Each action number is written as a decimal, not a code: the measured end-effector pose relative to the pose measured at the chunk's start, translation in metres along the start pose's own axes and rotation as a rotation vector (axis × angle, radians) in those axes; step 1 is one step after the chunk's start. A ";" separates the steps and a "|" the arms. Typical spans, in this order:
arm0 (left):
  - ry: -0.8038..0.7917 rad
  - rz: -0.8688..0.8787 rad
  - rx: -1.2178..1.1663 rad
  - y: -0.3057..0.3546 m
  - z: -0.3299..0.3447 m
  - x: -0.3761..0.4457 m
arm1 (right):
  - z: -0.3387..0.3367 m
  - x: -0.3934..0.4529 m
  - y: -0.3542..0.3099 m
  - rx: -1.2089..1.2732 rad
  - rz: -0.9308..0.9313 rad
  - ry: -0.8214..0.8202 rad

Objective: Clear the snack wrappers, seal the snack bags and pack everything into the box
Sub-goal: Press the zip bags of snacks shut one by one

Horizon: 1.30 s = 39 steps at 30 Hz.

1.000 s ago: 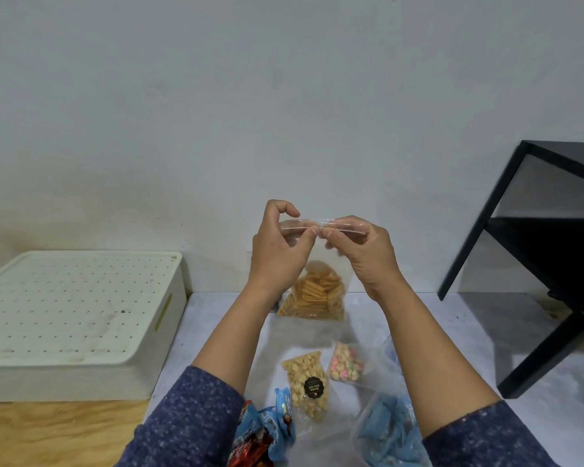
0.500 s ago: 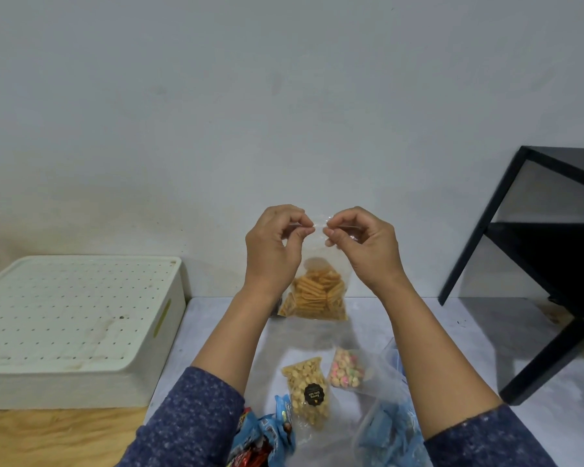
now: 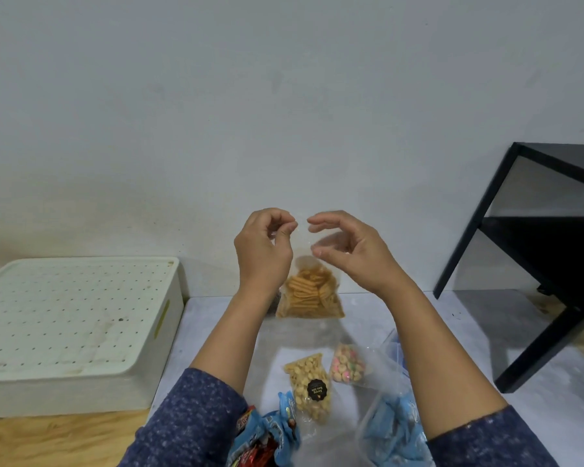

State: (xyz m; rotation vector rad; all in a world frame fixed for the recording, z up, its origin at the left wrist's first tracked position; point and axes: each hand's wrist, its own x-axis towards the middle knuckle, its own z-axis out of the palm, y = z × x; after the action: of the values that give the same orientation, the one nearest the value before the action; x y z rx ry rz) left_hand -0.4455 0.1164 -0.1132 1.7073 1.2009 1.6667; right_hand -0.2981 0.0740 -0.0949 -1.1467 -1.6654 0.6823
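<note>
Person is wearing a long-sleeved top — dark navy-blue fabric w/ a fine pale speckle running all over it, giving a heathered, knit-like look. Left sleeve (image 3: 189, 419) is sitting pushed up toward the elbow, its cuff edge bunching slightly; right sleeve (image 3: 479, 443) is doing the same, edge cutting across the arm approx. at the same level. Both forearms are showing bare below the cuffs. Left hand (image 3: 262, 251) and right hand (image 3: 351, 251) are bare too — nails are looking short and plain.
</note>
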 end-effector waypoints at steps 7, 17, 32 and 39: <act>-0.243 -0.062 -0.114 0.002 -0.019 -0.001 | 0.013 -0.007 0.005 -0.034 0.105 0.169; -0.410 0.001 0.092 -0.058 0.000 -0.012 | 0.025 -0.005 0.056 -0.093 0.297 0.296; -0.498 -0.225 0.450 -0.173 0.111 -0.012 | 0.013 0.035 0.226 -0.164 0.536 0.100; -0.600 -0.273 0.635 -0.193 0.125 -0.003 | 0.003 0.047 0.261 -0.323 0.504 -0.021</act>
State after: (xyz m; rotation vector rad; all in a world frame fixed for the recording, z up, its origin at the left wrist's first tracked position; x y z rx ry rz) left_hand -0.3758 0.2423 -0.2922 2.0610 1.6342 0.5510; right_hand -0.2081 0.2217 -0.2959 -1.8312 -1.5476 0.7488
